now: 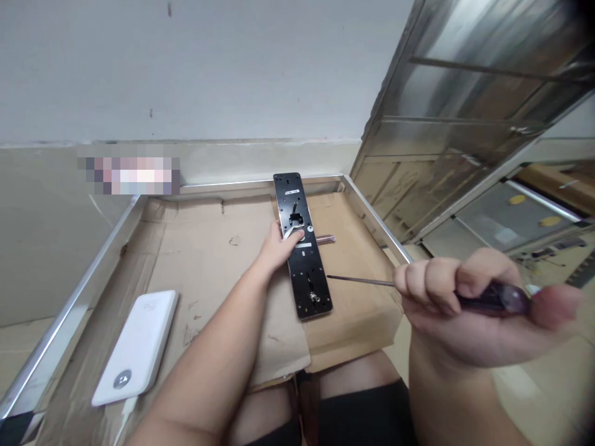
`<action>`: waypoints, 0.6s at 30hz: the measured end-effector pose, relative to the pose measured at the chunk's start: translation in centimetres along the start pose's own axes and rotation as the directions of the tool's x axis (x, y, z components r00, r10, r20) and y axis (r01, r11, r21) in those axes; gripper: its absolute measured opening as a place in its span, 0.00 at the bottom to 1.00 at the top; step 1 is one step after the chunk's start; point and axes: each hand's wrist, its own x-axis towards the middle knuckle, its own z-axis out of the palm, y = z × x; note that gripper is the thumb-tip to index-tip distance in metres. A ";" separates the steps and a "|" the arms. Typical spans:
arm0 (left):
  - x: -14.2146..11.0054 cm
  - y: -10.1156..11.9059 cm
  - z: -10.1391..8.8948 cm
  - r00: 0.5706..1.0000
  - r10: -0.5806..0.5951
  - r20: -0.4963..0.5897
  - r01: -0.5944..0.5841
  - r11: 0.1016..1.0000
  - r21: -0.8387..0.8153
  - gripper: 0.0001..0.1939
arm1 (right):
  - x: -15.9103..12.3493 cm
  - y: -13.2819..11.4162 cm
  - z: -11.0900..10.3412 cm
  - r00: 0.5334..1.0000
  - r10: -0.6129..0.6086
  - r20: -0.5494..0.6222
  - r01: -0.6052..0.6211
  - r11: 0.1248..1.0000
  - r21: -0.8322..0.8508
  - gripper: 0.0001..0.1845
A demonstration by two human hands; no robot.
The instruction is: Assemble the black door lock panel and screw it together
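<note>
The left hand (279, 248) lies open, fingers on a long black rectangular metal lock plate (307, 279) at the centre of the frame, touching a flat white ribbon cable (292, 233), on brown cardboard (209, 260) lining a steel-edged bench (69, 310). The right hand (465, 303), at the right of the frame, is curled shut around a dark-handled steel screwdriver (362, 281), its thin shaft pointing toward the plate but not touching it. A metal screw (315, 298) sits in the plate's lower end, short copper-coloured rods (325, 238) lie loose just right of the plate, and a flat white power bank (134, 347) lies at lower left.
</note>
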 end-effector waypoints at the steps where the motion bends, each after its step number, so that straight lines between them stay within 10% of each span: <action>1: 0.0 -0.1 0.0 1.000 0.004 0.005 -0.004 1.000 -0.005 0.31 | -0.4 0.1 0.3 1.000 -0.011 -0.004 0.011 1.000 0.001 0.27; 18: -0.2 0.1 0.0 1.000 0.007 0.002 -0.007 1.000 0.031 0.29 | 0.8 1.6 2.5 0.999 -0.017 0.033 0.018 1.000 -0.016 0.25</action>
